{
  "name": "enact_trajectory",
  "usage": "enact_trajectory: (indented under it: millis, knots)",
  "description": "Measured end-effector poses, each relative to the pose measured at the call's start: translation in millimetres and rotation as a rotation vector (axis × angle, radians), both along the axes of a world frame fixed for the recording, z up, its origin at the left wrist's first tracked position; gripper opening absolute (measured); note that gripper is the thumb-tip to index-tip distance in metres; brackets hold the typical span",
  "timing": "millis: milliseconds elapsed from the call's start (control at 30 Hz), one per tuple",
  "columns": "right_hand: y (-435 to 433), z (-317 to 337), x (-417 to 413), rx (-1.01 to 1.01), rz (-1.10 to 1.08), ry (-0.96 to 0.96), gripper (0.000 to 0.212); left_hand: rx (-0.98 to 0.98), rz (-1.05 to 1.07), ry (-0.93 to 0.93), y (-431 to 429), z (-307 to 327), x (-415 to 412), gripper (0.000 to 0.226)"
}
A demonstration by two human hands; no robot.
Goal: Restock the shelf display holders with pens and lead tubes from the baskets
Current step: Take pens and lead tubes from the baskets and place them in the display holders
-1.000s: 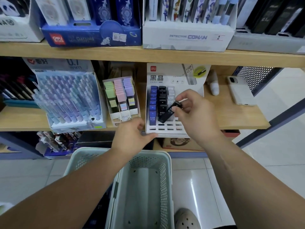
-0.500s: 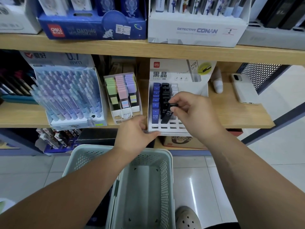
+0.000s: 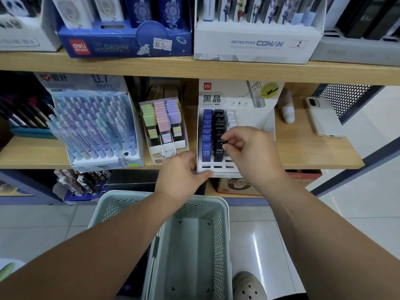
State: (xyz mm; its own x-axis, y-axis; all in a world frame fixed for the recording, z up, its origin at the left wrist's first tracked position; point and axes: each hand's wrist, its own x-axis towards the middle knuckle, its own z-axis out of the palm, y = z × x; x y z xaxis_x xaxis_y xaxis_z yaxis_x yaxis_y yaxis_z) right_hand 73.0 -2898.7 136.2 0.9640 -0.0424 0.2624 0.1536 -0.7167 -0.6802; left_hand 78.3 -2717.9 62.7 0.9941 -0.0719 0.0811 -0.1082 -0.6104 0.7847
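your right hand (image 3: 249, 152) pinches a slim black lead tube (image 3: 219, 151) in the white card holder (image 3: 268, 124). your left hand (image 3: 179, 172) grips its front corner.

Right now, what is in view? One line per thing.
lead tube holder: one, white, middle shelf centre
blue lead tubes: one column, blue, holder's left column
black lead tubes: one column, black, beside blue
pen display: one, pastel blue-purple pens, middle shelf left
pastel block box: one, green, pink, purple, between displays
phone: one, white, middle shelf right
Deli box: one, blue, top shelf
Conan box: one, white, top shelf
basket: one, pale green, below the hands
shoe: one, grey, floor
left hand: holds the holder's front left corner
right hand: pinches the front black tube
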Motion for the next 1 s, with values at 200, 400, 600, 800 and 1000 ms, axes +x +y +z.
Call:
enact_trajectory:
  millis: [200, 400, 600, 800, 1000]
  knots:
    - [0, 3, -6, -0.055, -0.009, -0.018, 0.025, 0.102, -0.023, 0.002, -5, 9, 8, 0.036]
    - [14, 5, -25, -0.021, -0.061, -0.016, 0.020, 0.192, -0.100, 0.037, 71, 22, -17, 0.026]
    - [56, -18, -53, -0.031, 0.126, 0.142, 0.014, 0.269, -0.070, 0.160, 176, -1, -66, 0.004]
    - [96, -89, -86, -0.235, 0.351, 0.725, 0.044, 0.495, -0.109, 0.597, 226, -76, -107, 0.042]
    - [129, -165, -105, -0.035, 0.175, 1.013, 0.072, 0.509, -0.262, 0.687, 221, -132, -108, 0.067]
